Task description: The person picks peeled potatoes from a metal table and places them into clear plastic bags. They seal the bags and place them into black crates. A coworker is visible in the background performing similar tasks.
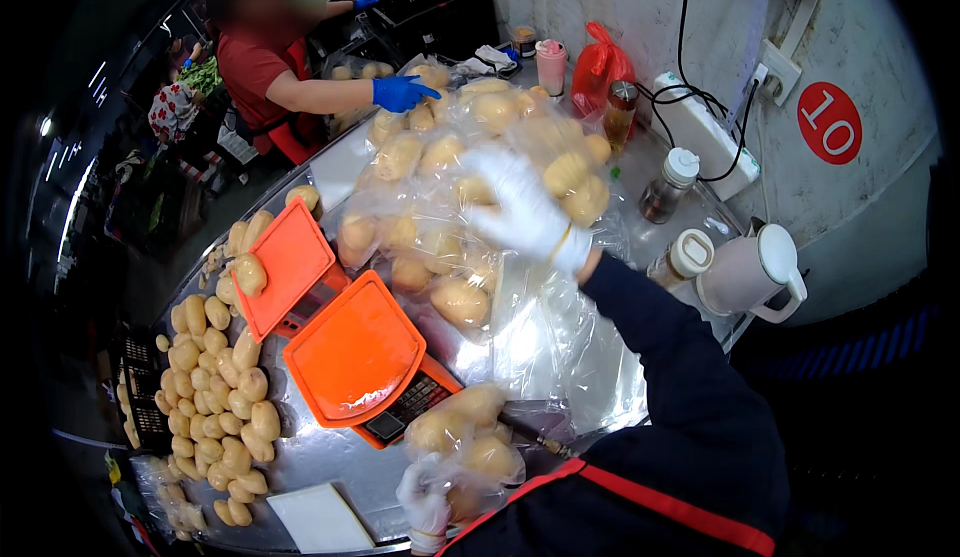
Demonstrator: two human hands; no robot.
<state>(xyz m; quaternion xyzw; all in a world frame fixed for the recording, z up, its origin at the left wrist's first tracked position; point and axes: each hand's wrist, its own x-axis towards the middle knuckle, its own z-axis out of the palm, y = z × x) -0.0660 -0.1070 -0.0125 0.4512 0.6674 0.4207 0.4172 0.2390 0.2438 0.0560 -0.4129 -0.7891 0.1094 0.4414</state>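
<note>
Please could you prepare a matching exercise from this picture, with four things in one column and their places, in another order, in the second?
Things
1. left hand
2. right hand
3. pile of loose potatoes
4. red bag

Places
A. beside the pink cup
B. over the bagged potatoes in the picture's middle
C. at the potatoes in plastic near the lower edge
D. left of the nearer orange scale

Right pairs: 1-C, 2-B, 3-D, 4-A

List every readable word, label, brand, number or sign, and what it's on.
Locations only; I'm not copying text.
Round red wall sign: large white number, legible.
Keypad on the nearer orange scale: markings too small to read.
Pink-and-white cup: any print too small.
</note>
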